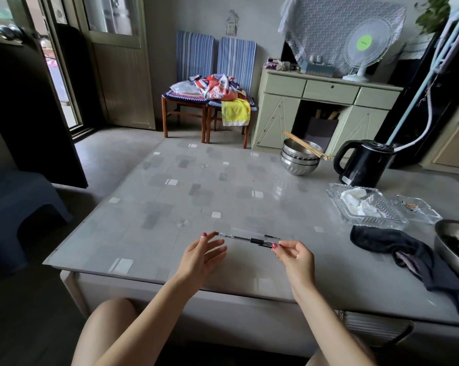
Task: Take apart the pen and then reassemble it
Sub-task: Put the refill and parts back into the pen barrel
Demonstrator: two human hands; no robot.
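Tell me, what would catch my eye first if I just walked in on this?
Two hands over the near edge of the table: the right hand pinches one end of a clear pen held level, while the left hand touches the other end with open fingers. After that, the black kettle at the far right, beside stacked steel bowls with chopsticks across them.

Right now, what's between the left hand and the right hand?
Head view: only the pen spans the gap. The right hand pinches its capped end; the left hand is open, fingertips at the other end. Below is bare table.
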